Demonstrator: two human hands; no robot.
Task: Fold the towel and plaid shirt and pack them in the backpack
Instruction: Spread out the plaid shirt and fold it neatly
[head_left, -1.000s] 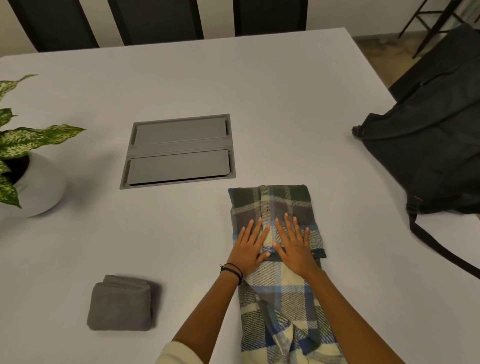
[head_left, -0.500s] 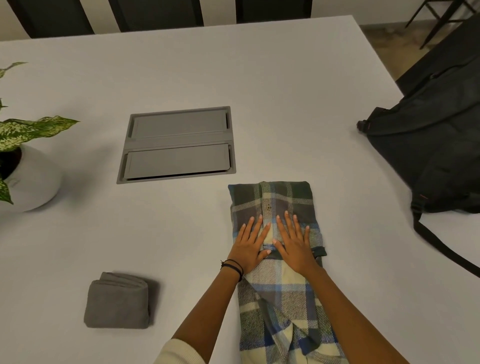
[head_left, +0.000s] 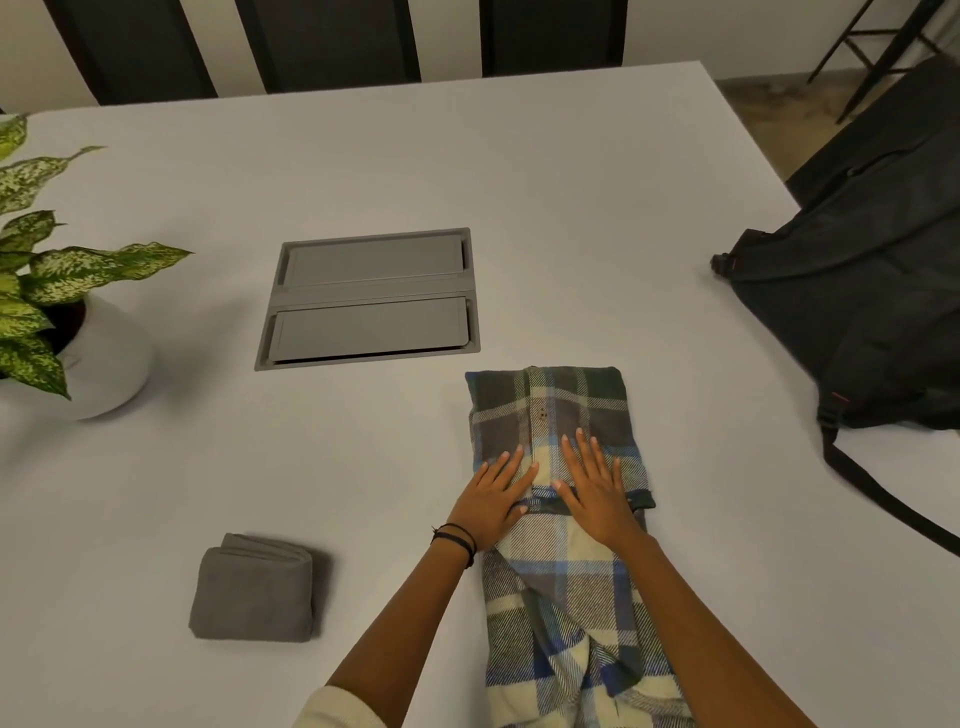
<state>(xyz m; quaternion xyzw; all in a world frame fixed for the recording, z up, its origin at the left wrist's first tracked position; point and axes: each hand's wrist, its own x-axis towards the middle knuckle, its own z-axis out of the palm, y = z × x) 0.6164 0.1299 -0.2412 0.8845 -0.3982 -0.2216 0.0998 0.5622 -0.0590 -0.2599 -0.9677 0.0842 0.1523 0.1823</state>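
A green, blue and cream plaid shirt (head_left: 550, 405) lies as a long narrow strip on the white table, its near end hanging toward me. My left hand (head_left: 493, 499) and my right hand (head_left: 595, 486) press flat on it side by side, fingers straight, at a fold line across the strip. A grey towel (head_left: 254, 592) sits folded into a small square at the lower left, apart from both hands. The black backpack (head_left: 862, 291) lies at the table's right edge, a strap (head_left: 883, 499) trailing toward me.
A grey recessed cable hatch (head_left: 369, 299) is set in the table's middle. A potted plant in a white pot (head_left: 104, 364) stands at the left edge. Dark chairs (head_left: 332, 41) line the far side. Floor shows beyond the right corner.
Both hands stay flat on the shirt; they have slid slightly toward me along the fabric. The camera has tilted a little.
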